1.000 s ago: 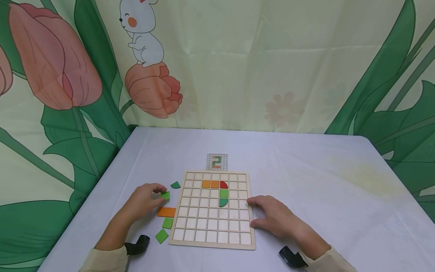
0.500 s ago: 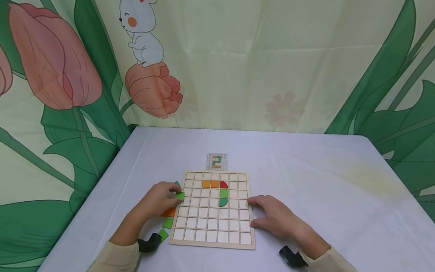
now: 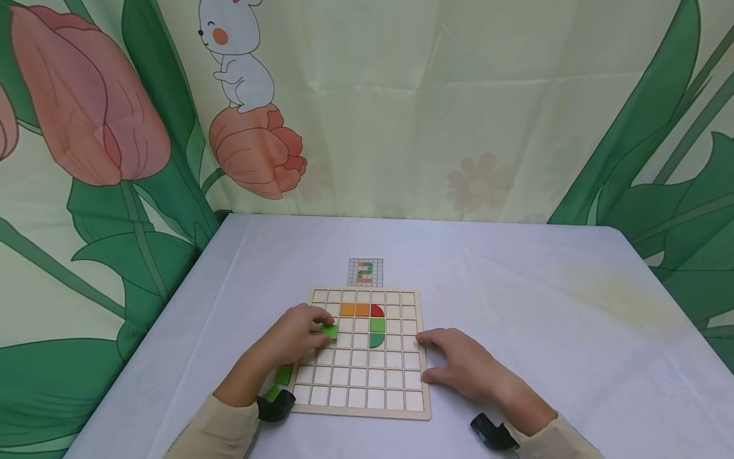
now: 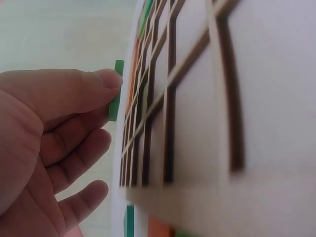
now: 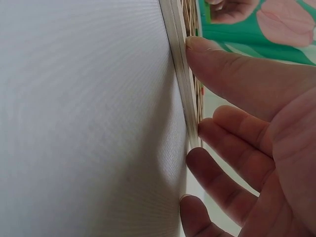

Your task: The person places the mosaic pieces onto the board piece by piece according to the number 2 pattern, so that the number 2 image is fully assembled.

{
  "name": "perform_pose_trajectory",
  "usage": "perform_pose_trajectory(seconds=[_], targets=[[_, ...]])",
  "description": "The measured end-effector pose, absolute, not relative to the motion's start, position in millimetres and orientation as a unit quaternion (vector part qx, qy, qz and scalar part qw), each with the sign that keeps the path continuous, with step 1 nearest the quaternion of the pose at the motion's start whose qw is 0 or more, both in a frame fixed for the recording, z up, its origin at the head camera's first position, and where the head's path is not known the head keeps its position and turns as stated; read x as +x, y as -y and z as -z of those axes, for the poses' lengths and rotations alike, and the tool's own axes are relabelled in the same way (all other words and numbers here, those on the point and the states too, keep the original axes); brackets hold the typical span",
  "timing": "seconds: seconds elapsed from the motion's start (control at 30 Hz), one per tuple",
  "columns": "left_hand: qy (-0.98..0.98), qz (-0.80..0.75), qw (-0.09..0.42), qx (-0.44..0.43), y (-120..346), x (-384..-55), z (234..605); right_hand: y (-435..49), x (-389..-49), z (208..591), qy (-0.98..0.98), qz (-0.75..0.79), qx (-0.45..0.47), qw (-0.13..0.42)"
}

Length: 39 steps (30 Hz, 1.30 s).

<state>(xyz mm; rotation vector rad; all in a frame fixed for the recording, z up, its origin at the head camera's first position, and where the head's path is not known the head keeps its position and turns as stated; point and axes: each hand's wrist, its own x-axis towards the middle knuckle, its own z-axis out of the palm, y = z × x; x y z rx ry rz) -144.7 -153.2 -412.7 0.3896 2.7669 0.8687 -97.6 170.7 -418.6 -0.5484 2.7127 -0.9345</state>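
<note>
**Green tile pinched over the board, bare cells beneath**

From where I stand, the left hand [image 3: 295,333] pinches a green tile [image 3: 331,331] between thumb and fingertip, over the left part of the board [image 3: 367,414]. The right hand [image 3: 461,363] rests thumb and fingertip against the board's right edge, fingers loosely bent, gripping nothing.

I'd worry about the pinch: it has only the tile's edges, so a slight twist could drop it askew across the ridges. If the right hand pressed harder, the board might slide and the set pieces [image 3: 377,324] jog. The black band [image 3: 276,407] at the left wrist looks near a loose tile [image 3: 272,393] and could nudge it.

The head view makes the tile seem to lie on the grid; the left wrist view shows a gap between them. That view also catches a dark green piece [image 4: 129,220] and an orange piece [image 4: 159,227] beyond the rim, both hidden from above by the left hand and arm. Only the right wrist view shows the thumb meeting the rim's side so closely.
</note>
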Motion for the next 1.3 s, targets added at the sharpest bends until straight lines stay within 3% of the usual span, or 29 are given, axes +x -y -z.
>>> perform_pose_trajectory(seconds=[0.53,1.0,1.3], targets=[[-0.924,-0.286,0.095,0.236,127.0,-147.5,415.9,-171.1,-97.4,418.1,-0.923,0.317,-0.187,0.11],[-0.914,-0.301,0.122,0.244,116.4,-147.4,419.5,-171.7,-98.1,418.9,-0.921,0.322,-0.189,0.11],[-0.914,-0.291,0.113,0.259,113.6,-148.3,419.9,-171.0,-98.5,419.2,-0.923,0.317,-0.188,0.111]])
